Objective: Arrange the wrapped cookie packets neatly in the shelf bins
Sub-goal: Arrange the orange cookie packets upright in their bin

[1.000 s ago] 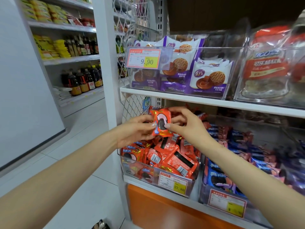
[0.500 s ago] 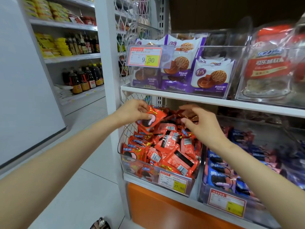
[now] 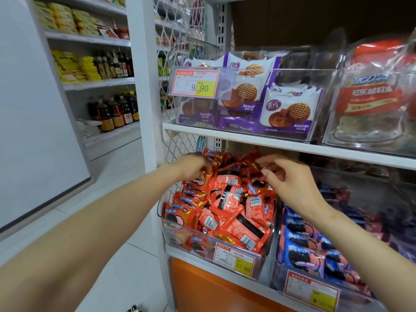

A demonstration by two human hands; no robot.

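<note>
Packet of red foil [image 3: 199, 180] has dropped to clear plastic bin's [image 3: 264, 255] rear, nearly placed; left hand [image 3: 191, 164] grips it, right hand [image 3: 290, 183] pinches another packet [image 3: 255, 164].

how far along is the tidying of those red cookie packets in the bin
Early. Done: the red packets sit inside the clear bin, and a few at its front left stand face-out. In hand: the left hand and right hand each grip a packet at the back of the pile. Left: most packets lie jumbled, barcodes facing every way.
</note>
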